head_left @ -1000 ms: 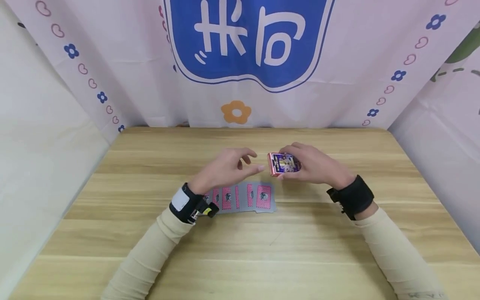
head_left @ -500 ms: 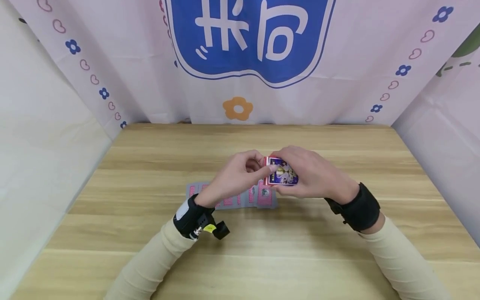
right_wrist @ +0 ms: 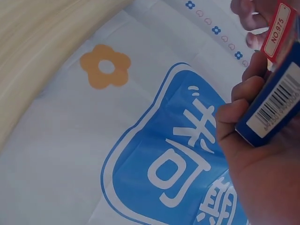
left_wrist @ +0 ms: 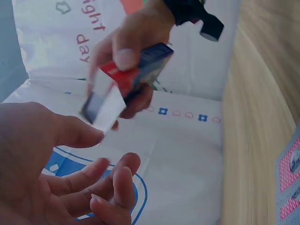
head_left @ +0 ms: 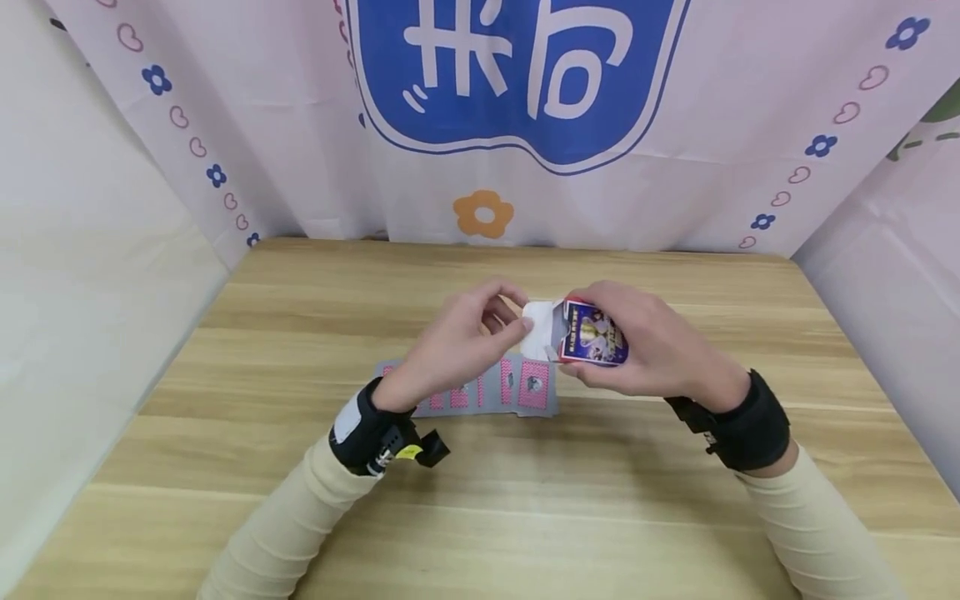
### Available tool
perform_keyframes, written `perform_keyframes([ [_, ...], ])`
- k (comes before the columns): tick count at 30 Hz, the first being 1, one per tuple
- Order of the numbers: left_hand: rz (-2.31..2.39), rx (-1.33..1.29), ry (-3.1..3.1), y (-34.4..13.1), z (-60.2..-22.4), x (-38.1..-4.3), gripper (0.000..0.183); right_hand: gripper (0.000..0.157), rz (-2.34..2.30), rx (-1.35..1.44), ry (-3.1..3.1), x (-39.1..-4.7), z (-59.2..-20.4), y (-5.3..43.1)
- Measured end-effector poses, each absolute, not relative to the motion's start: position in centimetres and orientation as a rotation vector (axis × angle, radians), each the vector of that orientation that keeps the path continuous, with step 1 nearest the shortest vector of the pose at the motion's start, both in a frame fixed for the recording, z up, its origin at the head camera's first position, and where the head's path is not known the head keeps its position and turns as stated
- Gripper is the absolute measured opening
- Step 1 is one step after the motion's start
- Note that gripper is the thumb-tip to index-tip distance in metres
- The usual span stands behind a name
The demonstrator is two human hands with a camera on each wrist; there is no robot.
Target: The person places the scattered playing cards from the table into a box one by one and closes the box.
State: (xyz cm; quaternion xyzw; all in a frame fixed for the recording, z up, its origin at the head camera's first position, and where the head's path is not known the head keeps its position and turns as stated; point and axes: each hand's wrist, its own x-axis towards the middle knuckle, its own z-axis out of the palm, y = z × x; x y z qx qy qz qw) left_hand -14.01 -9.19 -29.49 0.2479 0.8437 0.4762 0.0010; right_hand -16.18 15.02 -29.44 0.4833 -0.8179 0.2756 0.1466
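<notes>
My right hand (head_left: 663,354) grips a small blue and red playing card box (head_left: 594,335) above the table, with the box's end pointing left. Its white lid flap (head_left: 540,333) stands folded out toward my left hand (head_left: 461,342). The left thumb tip is right at the flap's edge, and in the left wrist view the other fingers are loosely bent and apart from it. In the right wrist view, curled fingers wrap the card box (right_wrist: 276,110), whose barcode side shows. Below the hands, playing cards (head_left: 534,387) lie face down in an overlapping row, partly hidden by the left wrist.
The wooden table (head_left: 525,500) reaches back to a white curtain (head_left: 315,167) with a blue emblem and an orange flower. A pale wall (head_left: 97,233) stands along the left side. Both wrists wear black camera straps (head_left: 750,425).
The left hand has come to the box, and its lid flap, shut before, now stands open. The right hand first brought the box nearer the left hand, then moved slightly right with it.
</notes>
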Motion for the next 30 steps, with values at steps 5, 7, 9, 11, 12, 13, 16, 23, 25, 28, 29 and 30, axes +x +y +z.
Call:
perform_keyframes([
  [5, 1.447, 0.991, 2.711, -8.8, -30.0, -14.1, 0.014, 0.065, 0.935, 1.456, -2.304, -15.2, -28.7, 14.3],
  [7, 1.474, 1.052, 2.674, -8.6, -30.2, -14.1, 0.016, 0.067, 0.994, 1.497, -2.265, -14.6, -28.2, 13.8],
  [9, 1.525, 1.086, 2.623, -8.5, -30.4, -14.1, 0.019, 0.069, 1.039, 1.523, -2.238, -14.1, -27.7, 13.3],
  [11, 1.576, 1.109, 2.577, -8.5, -30.3, -14.1, 0.020, 0.070, 1.070, 1.521, -2.227, -13.8, -27.2, 13.1],
  [12, 1.599, 1.117, 2.557, -8.5, -30.3, -14.1, 0.020, 0.070, 1.074, 1.512, -2.230, -13.7, -27.0, 13.0],
  [13, 1.618, 1.129, 2.540, -8.5, -30.2, -14.1, 0.020, 0.069, 1.078, 1.496, -2.239, -13.6, -26.8, 13.0],
  [16, 1.674, 1.147, 2.478, -8.4, -29.6, -13.9, 0.014, 0.068, 1.075, 1.438, -2.267, -13.6, -26.4, 13.2],
  [23, 1.589, 1.270, 2.490, -8.4, -28.6, -13.2, 0.014, 0.069, 1.050, 1.346, -2.312, -14.7, -28.0, 14.2],
  [25, 1.575, 1.321, 2.496, -8.5, -28.7, -13.3, 0.021, 0.070, 1.045, 1.333, -2.313, -14.9, -28.4, 14.3],
  [28, 1.562, 1.346, 2.493, -8.9, -27.2, -12.5, 0.032, 0.070, 1.036, 1.331, -2.296, -14.6, -27.8, 14.0],
  [29, 1.558, 1.340, 2.494, -8.9, -26.6, -12.2, 0.035, 0.070, 1.034, 1.331, -2.291, -14.3, -27.4, 13.8],
  [30, 1.556, 1.340, 2.496, -9.0, -26.1, -11.9, 0.037, 0.070, 1.034, 1.329, -2.292, -14.1, -27.0, 13.7],
])
